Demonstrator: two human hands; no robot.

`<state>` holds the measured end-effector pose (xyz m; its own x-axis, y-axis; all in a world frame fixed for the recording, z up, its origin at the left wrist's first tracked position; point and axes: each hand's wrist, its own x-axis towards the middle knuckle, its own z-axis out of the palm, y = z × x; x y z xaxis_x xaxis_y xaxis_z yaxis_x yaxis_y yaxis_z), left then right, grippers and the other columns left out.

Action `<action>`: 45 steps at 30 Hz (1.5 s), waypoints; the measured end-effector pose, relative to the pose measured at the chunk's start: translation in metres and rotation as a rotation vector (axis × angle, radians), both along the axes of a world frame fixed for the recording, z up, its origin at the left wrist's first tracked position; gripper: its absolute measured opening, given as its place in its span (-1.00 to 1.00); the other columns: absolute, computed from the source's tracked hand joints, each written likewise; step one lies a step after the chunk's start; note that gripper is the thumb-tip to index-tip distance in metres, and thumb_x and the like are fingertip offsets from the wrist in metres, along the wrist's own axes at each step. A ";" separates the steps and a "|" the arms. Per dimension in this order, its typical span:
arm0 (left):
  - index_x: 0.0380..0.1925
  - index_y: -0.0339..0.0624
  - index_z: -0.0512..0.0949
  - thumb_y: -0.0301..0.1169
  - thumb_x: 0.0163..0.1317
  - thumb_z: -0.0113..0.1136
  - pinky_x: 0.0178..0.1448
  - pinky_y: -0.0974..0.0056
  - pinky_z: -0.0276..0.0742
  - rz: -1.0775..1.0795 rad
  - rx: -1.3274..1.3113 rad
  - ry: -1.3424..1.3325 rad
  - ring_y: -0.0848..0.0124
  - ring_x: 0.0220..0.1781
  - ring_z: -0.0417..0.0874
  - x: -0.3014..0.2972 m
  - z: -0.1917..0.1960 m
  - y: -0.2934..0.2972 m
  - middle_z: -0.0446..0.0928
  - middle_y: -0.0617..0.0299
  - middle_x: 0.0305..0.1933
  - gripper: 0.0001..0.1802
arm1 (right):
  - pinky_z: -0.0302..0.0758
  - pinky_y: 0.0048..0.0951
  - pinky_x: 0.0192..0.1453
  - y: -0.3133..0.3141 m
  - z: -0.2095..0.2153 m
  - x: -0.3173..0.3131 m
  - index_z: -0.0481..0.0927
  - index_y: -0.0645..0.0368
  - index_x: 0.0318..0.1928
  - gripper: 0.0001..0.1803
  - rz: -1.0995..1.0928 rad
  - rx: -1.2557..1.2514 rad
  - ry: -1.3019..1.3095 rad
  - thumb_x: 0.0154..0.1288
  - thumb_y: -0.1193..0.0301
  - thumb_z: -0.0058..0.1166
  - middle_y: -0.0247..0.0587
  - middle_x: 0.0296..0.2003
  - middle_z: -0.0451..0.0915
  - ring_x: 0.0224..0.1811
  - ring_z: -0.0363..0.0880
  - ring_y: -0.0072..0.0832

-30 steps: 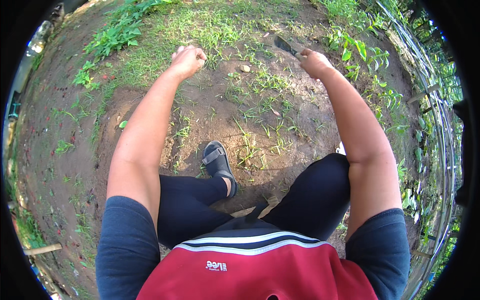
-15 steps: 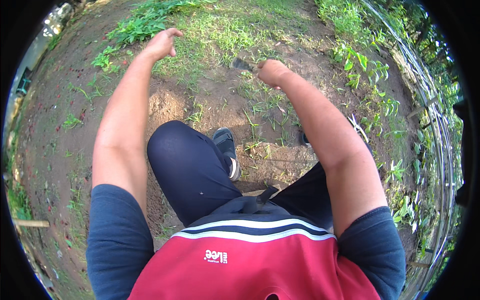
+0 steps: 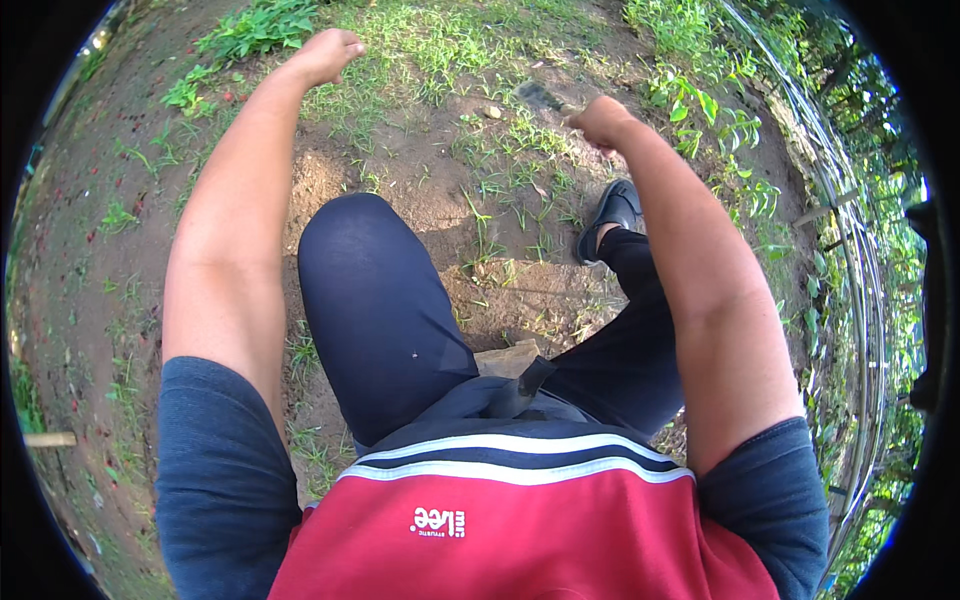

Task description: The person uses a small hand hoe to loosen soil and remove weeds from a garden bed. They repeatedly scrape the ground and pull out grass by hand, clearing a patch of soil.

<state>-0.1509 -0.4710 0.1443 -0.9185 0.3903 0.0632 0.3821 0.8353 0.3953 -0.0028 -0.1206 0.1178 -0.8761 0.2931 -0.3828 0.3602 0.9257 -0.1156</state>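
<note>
Over patchy grass (image 3: 440, 60), a dark-bladed tool (image 3: 540, 95) is gripped in the clenched right hand (image 3: 600, 122); the left hand (image 3: 325, 55) is held loose and empty. A walking stride seems under way; next, firm footing for the raised leg (image 3: 370, 300) is called for.

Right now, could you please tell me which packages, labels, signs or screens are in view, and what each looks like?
Small white printed logo: on the red front of the person's shirt, at the lower middle of the picture, a short curved mark.
No packages, signs or screens show.
</note>
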 end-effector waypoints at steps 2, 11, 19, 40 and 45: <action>0.05 -0.20 0.46 -0.22 0.35 -0.02 -0.11 0.24 0.51 -0.086 -0.043 -0.036 0.51 -0.51 0.51 -0.007 0.008 0.041 0.54 0.09 0.01 -0.62 | 0.56 -0.31 -0.22 0.023 0.005 -0.002 0.66 0.23 -0.31 -0.59 0.083 0.130 0.072 0.34 0.16 -0.14 -0.12 -0.45 0.65 -0.45 0.65 -0.39; -0.11 -0.11 0.55 -0.32 0.23 0.04 -0.03 0.18 0.51 -0.311 -0.174 0.105 0.30 -0.21 0.59 -0.054 -0.015 0.112 0.57 0.08 -0.16 -0.74 | 0.33 -0.41 -0.69 0.068 -0.008 -0.082 0.49 0.25 -0.05 -0.65 -0.105 -0.126 0.050 0.25 0.28 0.10 -0.22 -0.61 0.46 -0.78 0.32 -0.51; -0.12 -0.13 0.54 -0.38 0.25 0.07 0.00 0.17 0.49 -0.237 -0.278 -0.203 0.30 -0.17 0.58 -0.091 -0.112 0.146 0.56 0.08 -0.19 -0.78 | 0.40 -0.43 -0.61 0.091 -0.070 -0.156 0.46 0.08 0.11 -0.58 0.209 -0.071 -0.134 0.30 0.21 0.06 -0.22 -0.58 0.50 -0.69 0.40 -0.56; 0.33 0.11 0.16 -0.60 0.13 -0.10 0.34 0.13 0.23 -0.256 -0.480 -0.415 0.29 0.39 0.20 -0.029 -0.339 0.206 0.02 0.40 0.47 -0.29 | 0.37 -0.26 0.22 0.070 -0.162 -0.111 0.41 0.02 0.16 -0.59 0.217 -0.339 -0.367 0.34 0.22 -0.11 -0.07 0.01 0.55 0.08 0.51 -0.19; -0.11 -0.21 0.45 -0.49 0.16 -0.03 0.19 0.21 0.37 -0.364 -0.488 -0.232 0.24 0.15 0.40 -0.043 -0.352 0.214 0.39 0.14 -0.02 -0.73 | 0.50 -0.28 0.07 0.062 -0.155 -0.124 0.53 0.09 -0.02 -0.71 0.341 -0.261 -0.373 0.30 0.37 -0.16 -0.08 -0.09 0.60 -0.03 0.59 -0.23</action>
<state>-0.1938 -0.2568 -0.2079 -0.6907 0.6125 -0.3844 0.6246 0.7732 0.1097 -0.1263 -0.0582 -0.0371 -0.6963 -0.1291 -0.7060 0.1058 0.9545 -0.2789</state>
